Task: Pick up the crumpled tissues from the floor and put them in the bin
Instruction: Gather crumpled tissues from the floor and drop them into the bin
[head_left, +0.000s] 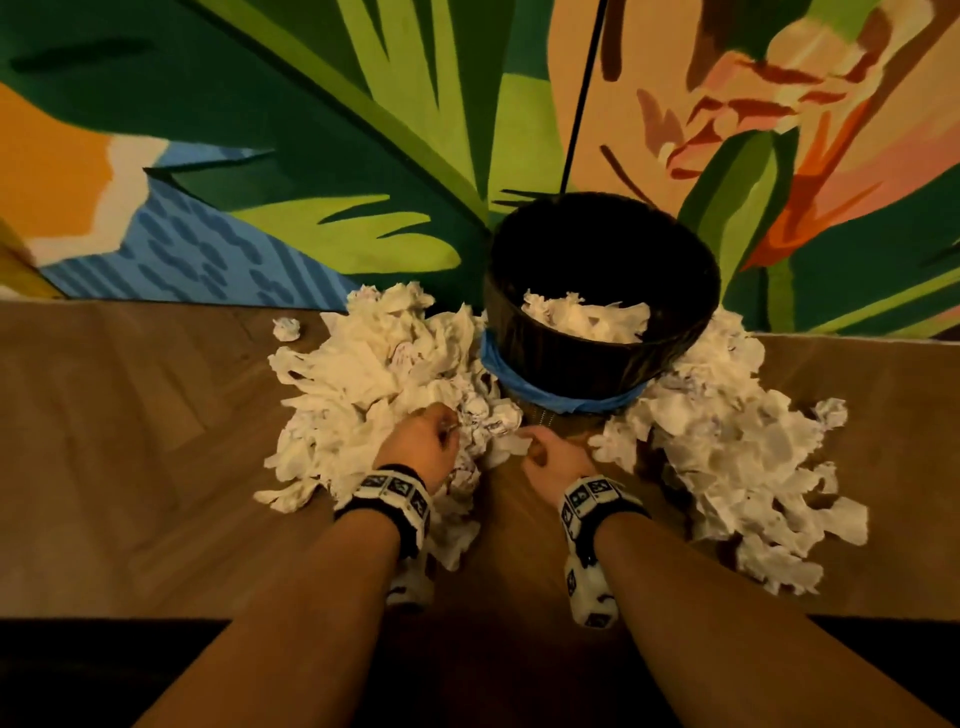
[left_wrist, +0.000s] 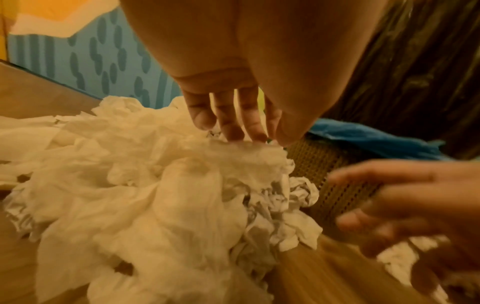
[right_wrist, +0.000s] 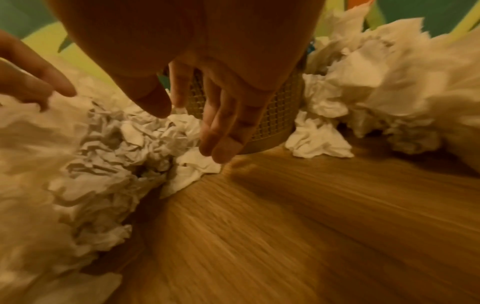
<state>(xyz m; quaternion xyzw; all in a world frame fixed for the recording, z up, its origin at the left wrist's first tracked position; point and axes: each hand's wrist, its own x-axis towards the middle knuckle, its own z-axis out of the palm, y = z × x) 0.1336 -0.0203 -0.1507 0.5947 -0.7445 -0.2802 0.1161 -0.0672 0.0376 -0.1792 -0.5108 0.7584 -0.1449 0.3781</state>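
A round mesh bin (head_left: 571, 358) with a black liner and a blue band stands against the wall, with several crumpled tissues (head_left: 587, 319) inside it. Large piles of white tissues lie on the floor: a left pile (head_left: 374, 364) and a right pile (head_left: 727, 415). My left hand (head_left: 452, 423) reaches down onto the left pile (left_wrist: 155, 185); its straight fingers (left_wrist: 233, 127) and thumb touch the top tissue. My right hand (right_wrist: 187, 127) hovers open just above crumpled tissues (right_wrist: 155, 133) at the bin's mesh base (right_wrist: 275, 115) and holds nothing.
A painted mural wall (head_left: 311, 156) rises right behind the bin, with a thin black cable (head_left: 582, 93) running down it. One stray tissue ball (head_left: 287, 328) lies left of the pile. Bare wooden floor (head_left: 130, 441) stretches between and around the piles.
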